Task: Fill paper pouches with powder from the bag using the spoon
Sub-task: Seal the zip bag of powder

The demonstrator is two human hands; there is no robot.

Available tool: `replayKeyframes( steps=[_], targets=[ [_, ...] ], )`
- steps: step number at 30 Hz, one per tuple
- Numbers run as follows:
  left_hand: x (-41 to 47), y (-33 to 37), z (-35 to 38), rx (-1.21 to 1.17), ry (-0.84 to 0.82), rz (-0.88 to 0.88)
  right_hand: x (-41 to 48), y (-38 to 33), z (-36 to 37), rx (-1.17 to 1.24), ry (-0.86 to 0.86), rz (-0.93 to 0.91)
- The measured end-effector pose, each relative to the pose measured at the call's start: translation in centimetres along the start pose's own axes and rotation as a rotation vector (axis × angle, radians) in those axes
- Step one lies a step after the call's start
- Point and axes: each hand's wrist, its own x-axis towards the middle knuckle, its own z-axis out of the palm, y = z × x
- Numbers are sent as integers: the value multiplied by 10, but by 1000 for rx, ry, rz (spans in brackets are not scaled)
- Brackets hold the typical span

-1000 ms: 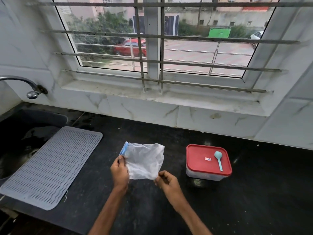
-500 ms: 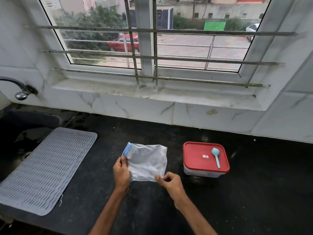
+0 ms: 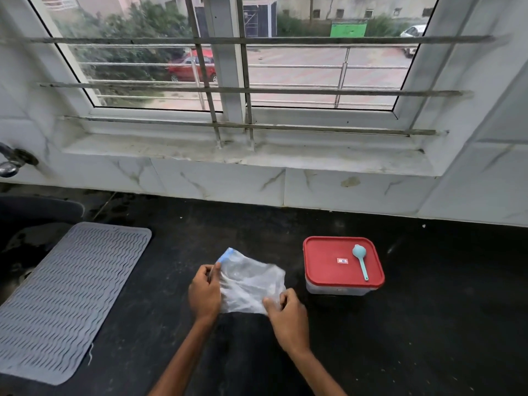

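A translucent plastic bag [image 3: 249, 284] with a blue strip at its top left corner lies over the black counter [image 3: 428, 324] between my hands. My left hand [image 3: 204, 292] grips the bag's left edge near the blue strip. My right hand [image 3: 287, 312] pinches its lower right corner. To the right stands a clear box with a red lid [image 3: 328, 258]. A small light-blue spoon [image 3: 360, 261] lies on that lid. I see no paper pouches.
A grey ribbed mat [image 3: 65, 295] lies at the left, partly over a dark sink [image 3: 34, 218]. A tap [image 3: 11, 164] juts from the left wall. A barred window and white marble sill [image 3: 257, 155] run along the back.
The bag has come down lower and flatter toward the counter. My hands stayed on its left edge and lower right corner. The view tilted slightly.
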Motion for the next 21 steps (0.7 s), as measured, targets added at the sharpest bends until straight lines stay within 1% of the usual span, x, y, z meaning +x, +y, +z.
replayKeyframes(
  steps=[1, 3, 4, 5, 7, 9, 10, 11, 12, 13, 14, 16, 17, 18, 19, 20, 21],
  targets=[
    [4, -5, 0, 130, -24, 52, -8, -2, 1, -178, -78, -37],
    [15, -11, 2, 341, -128, 158, -19, -5, 3, -536, -267, -105],
    [22, -15, 3, 411, -196, 217, -21, -8, 3, -652, -291, -142],
    [28, -18, 6, 473, -264, 291, -22, -13, -1, -717, -281, -181],
    [40, -21, 14, 615, -399, 466, -11, -24, -4, -713, -169, -304],
    [56, -25, 25, 766, -508, 622, 11, -30, 4, -603, -92, -454],
    [64, -26, 30, 828, -525, 702, 26, -29, 14, -552, -95, -523],
    [70, -27, 34, 889, -506, 778, 42, -25, 24, -550, -98, -600],
    [77, -27, 37, 892, -431, 821, 61, -18, 38, -571, -117, -668],
    [79, -26, 38, 858, -338, 811, 76, -10, 50, -598, -141, -736],
    [79, -26, 35, 778, -237, 755, 87, -4, 62, -624, -206, -733],
    [58, -23, 31, 541, -83, 590, 96, 11, 78, -692, -273, -608],
    [42, -27, 33, 446, -65, 544, 97, 20, 90, -702, -222, -581],
    [21, -29, 38, 386, -121, 539, 95, 26, 98, -723, -203, -550],
    [2, -34, 41, 372, -208, 530, 92, 27, 106, -795, -188, -524],
    [-13, -40, 44, 381, -270, 507, 90, 28, 111, -855, -163, -494],
    [-22, -47, 45, 400, -309, 449, 87, 28, 113, -874, -134, -485]
  ],
)
